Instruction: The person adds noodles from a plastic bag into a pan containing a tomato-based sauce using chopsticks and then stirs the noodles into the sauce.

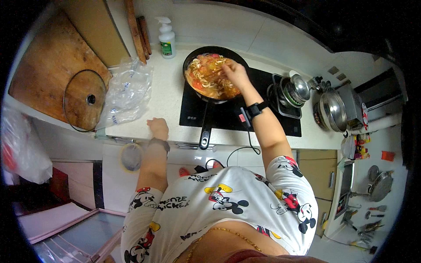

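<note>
A black frying pan (205, 123) full of reddish broth with noodles (205, 75) and tomato pieces (196, 83) sits on the black induction cooktop (227, 120). My right hand (235, 74) is over the pan's right side, its fingers pinched around what look like thin brown chopsticks (215, 71) that reach into the food; they are blurred and partly hidden. Near the front edge of the white countertop (171, 95), my left hand (159, 127) rests in a loose fist, with no object visible in it. The pan's long handle points toward me.
At left, a glass lid (76, 108) leans over a wooden cutting board (54, 72), beside a clear plastic bag (126, 95). A white spray bottle (167, 41) stands behind. Metal bowls (299, 90) stack right of the pan; a cable (241, 148) hangs from my right wrist.
</note>
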`<move>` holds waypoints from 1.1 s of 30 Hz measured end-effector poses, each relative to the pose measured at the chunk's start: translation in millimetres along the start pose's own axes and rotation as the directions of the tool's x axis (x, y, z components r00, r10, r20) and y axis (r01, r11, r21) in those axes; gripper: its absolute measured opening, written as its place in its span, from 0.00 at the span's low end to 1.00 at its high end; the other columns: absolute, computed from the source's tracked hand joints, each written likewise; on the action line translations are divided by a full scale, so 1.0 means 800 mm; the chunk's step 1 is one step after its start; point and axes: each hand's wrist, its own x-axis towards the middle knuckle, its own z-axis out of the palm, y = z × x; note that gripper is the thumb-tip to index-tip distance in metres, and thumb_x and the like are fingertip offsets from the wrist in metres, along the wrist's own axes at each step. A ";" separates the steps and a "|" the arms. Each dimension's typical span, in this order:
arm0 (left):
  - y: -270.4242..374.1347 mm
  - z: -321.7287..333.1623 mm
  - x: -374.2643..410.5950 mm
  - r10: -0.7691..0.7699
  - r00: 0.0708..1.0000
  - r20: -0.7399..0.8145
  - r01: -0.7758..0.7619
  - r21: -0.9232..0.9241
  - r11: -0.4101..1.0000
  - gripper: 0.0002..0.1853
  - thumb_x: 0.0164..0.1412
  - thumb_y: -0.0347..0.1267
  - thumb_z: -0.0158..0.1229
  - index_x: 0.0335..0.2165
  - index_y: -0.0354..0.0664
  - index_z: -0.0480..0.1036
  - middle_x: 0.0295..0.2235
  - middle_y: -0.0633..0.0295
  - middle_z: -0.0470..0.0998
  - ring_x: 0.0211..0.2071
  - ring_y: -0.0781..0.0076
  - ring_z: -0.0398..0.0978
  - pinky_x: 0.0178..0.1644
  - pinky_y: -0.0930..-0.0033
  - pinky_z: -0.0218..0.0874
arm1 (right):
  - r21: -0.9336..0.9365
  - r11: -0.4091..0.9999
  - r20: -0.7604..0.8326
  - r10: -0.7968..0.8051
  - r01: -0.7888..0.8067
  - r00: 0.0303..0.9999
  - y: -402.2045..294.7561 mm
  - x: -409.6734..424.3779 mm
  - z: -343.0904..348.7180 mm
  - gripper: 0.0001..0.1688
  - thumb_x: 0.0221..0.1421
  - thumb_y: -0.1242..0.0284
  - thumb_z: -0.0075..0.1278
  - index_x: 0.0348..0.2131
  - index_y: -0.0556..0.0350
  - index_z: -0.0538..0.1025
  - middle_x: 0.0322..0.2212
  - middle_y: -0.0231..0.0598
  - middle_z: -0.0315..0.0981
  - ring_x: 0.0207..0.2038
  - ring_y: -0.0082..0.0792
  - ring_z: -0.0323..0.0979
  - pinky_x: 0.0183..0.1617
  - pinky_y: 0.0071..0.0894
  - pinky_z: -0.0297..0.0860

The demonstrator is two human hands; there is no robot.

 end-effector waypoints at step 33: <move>-0.012 -0.033 -0.017 0.046 0.998 0.051 -0.037 -0.155 0.987 0.33 0.23 0.36 0.73 0.31 0.27 0.72 0.32 0.54 0.76 0.41 0.53 0.70 0.42 0.66 0.61 | 0.475 0.874 -0.388 0.104 0.103 0.916 0.021 -0.205 -0.130 0.14 0.57 0.70 0.43 0.38 0.64 0.71 0.30 0.41 0.71 0.29 0.28 0.73 0.32 0.20 0.70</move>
